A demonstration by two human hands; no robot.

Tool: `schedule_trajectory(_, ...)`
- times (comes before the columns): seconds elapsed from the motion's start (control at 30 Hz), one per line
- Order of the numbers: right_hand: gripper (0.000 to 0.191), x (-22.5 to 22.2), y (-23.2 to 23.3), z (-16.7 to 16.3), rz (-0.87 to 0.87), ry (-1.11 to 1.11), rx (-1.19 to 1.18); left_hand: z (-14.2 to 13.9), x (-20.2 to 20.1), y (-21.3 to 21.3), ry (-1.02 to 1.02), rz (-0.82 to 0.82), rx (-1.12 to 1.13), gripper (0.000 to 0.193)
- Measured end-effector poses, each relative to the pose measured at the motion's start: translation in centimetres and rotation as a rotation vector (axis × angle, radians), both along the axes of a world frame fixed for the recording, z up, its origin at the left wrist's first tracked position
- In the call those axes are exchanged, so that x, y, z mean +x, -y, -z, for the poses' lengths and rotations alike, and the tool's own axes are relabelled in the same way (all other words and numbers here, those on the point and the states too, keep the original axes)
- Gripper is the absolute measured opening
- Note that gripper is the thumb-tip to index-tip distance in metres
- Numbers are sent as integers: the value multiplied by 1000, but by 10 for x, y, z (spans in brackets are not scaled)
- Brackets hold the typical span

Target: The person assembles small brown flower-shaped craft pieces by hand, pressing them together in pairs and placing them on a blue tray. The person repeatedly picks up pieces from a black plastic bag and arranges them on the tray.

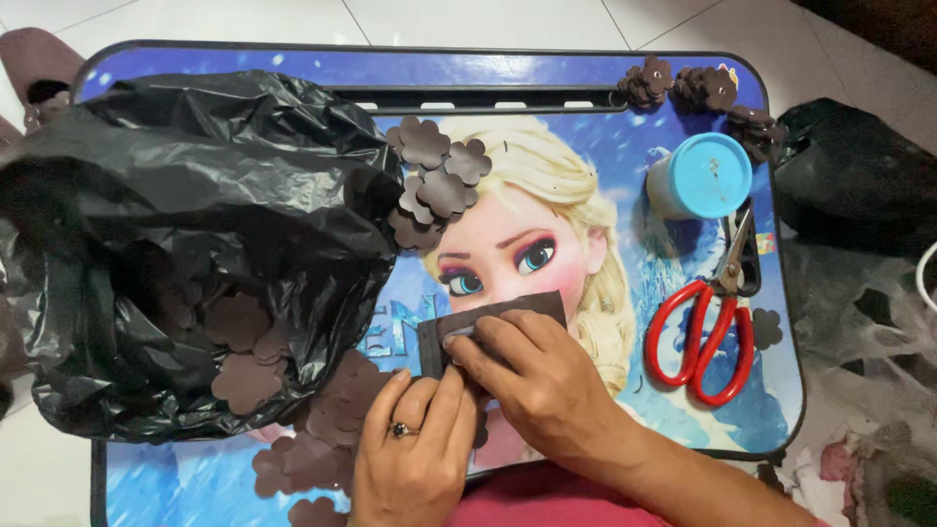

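The right hand (547,381) covers the brown sheet's (508,312) lower part; the black bag (195,195) hides some flower cutouts (239,342).

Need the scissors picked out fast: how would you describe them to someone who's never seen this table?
Start at the blue picture-printed table and go to its right side. Just below the round light-blue lidded tub lie the scissors, blades pointing up toward it. Their bright red loop handles are the only red among the brown flower cutouts.

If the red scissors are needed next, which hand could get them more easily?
Probably the right hand. It lies nearer the red scissors, which rest on the table's right side. The left hand sits further away, and both hands press on the dark foam strip, so one must let go.
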State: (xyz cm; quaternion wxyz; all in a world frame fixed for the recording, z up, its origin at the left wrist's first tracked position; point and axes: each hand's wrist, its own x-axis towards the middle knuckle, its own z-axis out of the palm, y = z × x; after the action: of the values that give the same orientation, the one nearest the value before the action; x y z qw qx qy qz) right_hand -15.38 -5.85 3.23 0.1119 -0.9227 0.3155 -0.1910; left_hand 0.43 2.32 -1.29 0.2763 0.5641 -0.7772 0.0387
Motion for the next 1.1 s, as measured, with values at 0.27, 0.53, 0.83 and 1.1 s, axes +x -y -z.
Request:
schedule_trajectory(0.27,57,-10,-8,6,82,-74,-95,1,-5,-2,27,-31,19,31)
schedule_trajectory(0.53,58,-25,-9,-3,142,-159,-102,2,-9,-2,33,-42,33,37)
schedule_trajectory(0.83,53,-4,2,-8,38,-54,-80,4,-10,-5,64,-42,76,30)
schedule_trajectory(1.1,52,-22,-10,-8,135,-87,-52,5,-10,-5,-33,-34,80,41)
